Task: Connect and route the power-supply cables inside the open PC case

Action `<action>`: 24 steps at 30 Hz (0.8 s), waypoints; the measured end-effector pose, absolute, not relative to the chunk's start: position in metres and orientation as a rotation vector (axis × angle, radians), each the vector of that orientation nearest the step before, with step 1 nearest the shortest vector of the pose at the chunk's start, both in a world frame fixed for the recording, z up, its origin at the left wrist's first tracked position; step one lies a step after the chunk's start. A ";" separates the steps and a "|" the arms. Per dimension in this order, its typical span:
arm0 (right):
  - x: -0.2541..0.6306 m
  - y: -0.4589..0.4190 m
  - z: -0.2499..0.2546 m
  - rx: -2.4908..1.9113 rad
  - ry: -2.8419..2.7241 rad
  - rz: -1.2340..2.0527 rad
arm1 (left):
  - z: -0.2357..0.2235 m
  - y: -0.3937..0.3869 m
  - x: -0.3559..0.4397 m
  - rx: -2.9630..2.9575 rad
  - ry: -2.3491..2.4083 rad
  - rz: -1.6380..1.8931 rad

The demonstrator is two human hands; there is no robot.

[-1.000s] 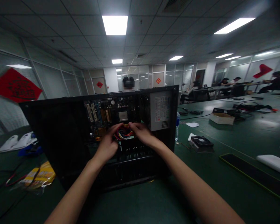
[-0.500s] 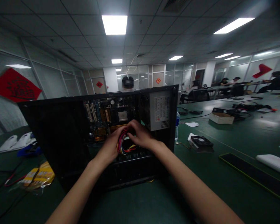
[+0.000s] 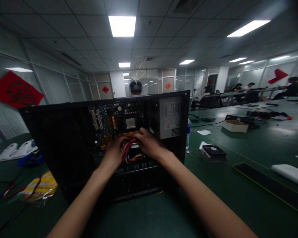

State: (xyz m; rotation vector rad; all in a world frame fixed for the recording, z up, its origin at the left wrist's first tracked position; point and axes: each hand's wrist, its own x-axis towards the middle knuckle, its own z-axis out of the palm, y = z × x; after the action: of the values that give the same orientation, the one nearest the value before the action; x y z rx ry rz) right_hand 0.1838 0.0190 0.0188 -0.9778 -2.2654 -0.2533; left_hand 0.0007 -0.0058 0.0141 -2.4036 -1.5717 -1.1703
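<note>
A black computer case (image 3: 57, 145) stands on its side edge, its open side facing me. Inside are a motherboard (image 3: 121, 114) with a bare square metal chip (image 3: 130, 123), and a grey power supply (image 3: 169, 118) at the upper right. My left hand (image 3: 115, 148), blurred a little, is closed around a bundle of coloured power cables (image 3: 126, 150) below the chip. On the bundle's upper right end, my right hand (image 3: 149, 142) is closed with its fingers bent over the cables. The cable ends are hidden behind my hands.
Right of the case are a water bottle (image 3: 188, 134), a cooling fan (image 3: 213, 152), a white box (image 3: 235, 126) and a long black keyboard-like strip (image 3: 268, 185). A yellow packet (image 3: 43, 186) and loose wires lie at left. People sit farther back.
My left hand has shifted left, away from my right hand, and the cable bundle is drawn out wider between them. The case has stayed in place.
</note>
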 end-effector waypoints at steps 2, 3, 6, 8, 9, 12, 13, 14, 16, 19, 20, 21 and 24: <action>0.184 0.018 0.019 -0.981 -2.248 -0.253 | 0.015 -0.005 0.000 -2.354 -1.572 -1.221; 0.184 0.017 0.020 -0.975 -2.233 -0.248 | 0.016 -0.005 0.000 -2.329 -1.568 -1.251; 0.185 0.016 0.020 -0.938 -2.192 -0.234 | 0.020 -0.007 0.002 -2.194 -1.627 -1.353; 0.185 0.017 0.019 -0.915 -2.181 -0.254 | 0.024 -0.009 0.003 -2.112 -1.708 -1.404; 0.184 0.017 0.019 -0.909 -2.178 -0.273 | 0.025 -0.010 0.003 -2.096 -1.750 -1.414; 0.183 0.019 0.018 -0.913 -2.185 -0.320 | 0.026 -0.012 0.004 -2.168 -1.842 -1.346; 0.182 0.019 0.018 -0.923 -2.198 -0.327 | 0.026 -0.012 0.004 -2.212 -1.851 -1.299; 0.182 0.019 0.017 -0.935 -2.218 -0.332 | 0.025 -0.012 0.005 -2.252 -1.854 -1.252; 0.181 0.019 0.018 -0.961 -2.272 -0.355 | 0.023 -0.011 0.005 -2.313 -1.856 -1.163; 0.182 0.018 0.017 -0.989 -2.361 -0.404 | 0.018 -0.008 0.004 -2.379 -1.881 -1.029; 0.183 0.019 0.016 -1.006 -2.390 -0.405 | 0.016 -0.007 0.003 -2.408 -1.881 -0.984; 0.183 0.019 0.015 -1.031 -2.418 -0.397 | 0.014 -0.006 0.003 -2.431 -1.875 -0.944; 0.186 0.021 0.011 -1.143 -2.497 -0.336 | 0.011 -0.006 0.002 -2.475 -1.868 -0.836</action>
State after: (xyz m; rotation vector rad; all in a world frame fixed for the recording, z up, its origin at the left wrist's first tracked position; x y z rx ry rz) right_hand 0.1858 0.0206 0.0109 -1.1431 -2.4975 -0.3356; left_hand 0.0016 -0.0060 0.0107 -2.4749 -1.8682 -0.8364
